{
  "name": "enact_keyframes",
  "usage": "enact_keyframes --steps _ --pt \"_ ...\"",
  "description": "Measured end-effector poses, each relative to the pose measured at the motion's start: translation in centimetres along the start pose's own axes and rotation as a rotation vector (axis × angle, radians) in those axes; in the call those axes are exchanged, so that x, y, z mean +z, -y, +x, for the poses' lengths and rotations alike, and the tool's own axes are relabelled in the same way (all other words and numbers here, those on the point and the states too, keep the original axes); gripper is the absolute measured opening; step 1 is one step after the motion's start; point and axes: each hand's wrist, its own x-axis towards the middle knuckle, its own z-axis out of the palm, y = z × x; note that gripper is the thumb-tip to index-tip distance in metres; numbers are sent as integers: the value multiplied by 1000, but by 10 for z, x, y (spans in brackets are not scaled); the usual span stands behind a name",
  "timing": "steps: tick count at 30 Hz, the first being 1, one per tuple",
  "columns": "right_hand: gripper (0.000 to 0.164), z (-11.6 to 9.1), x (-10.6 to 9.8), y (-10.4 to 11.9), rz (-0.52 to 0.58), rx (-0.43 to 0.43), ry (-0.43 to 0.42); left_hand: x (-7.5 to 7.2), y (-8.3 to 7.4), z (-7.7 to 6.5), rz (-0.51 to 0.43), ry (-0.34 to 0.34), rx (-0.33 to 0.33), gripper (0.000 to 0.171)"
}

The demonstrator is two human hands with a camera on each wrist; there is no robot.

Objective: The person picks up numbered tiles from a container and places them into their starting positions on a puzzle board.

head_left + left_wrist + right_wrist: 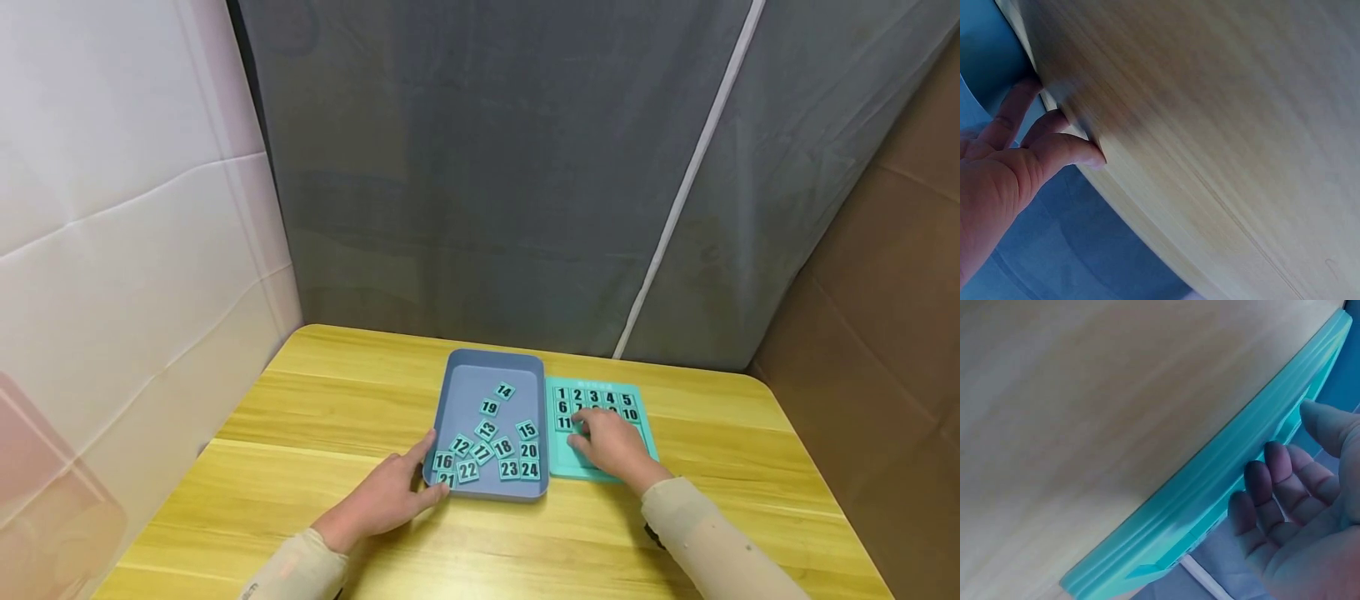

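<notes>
In the head view, my left hand (386,498) is spread at the near left corner of a blue-grey tray (465,383), thumb at the front rim and index finger along the left side. Loose number tiles lie in the tray, among them tile 14 (505,391), tile 22 (467,471) and tile 15 (527,430). My right hand (613,443) reaches over a turquoise number board (561,463), fingertips beside tile 11 (564,423) and covering part of the second row. The right wrist view shows its fingers loosely bent above the board, with thumb and fingertips apart and nothing between them.
Tray and board stand side by side on a yellow wooden table (315,417). A dark grey curtain (480,167) hangs behind the table. White cloth (135,208) rises at the left, and a brown panel (885,292) at the right.
</notes>
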Motion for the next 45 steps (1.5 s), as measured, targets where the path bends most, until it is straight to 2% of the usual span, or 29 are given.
enact_keyframes --steps 5,14,22,27,31,35,45 --pt "32 0 -4 10 11 -11 -56 -1 -1 0 4 1 4 93" --pt "29 -7 -8 49 63 -163 -120 -1 0 -1 -15 3 15 94" --pt "27 -3 0 93 52 -345 -91 -4 8 -2 -32 -7 14 93" --pt "25 4 13 128 -35 -462 -65 -5 14 -1 -60 6 26 93" --pt "23 11 23 151 -141 -452 -38 -5 16 1 -72 24 55 92" --pt "19 16 31 161 -211 -402 -11 -5 15 2 -78 36 76 92" --pt "14 21 44 173 -261 -343 -13 -5 21 3 -46 42 61 92"
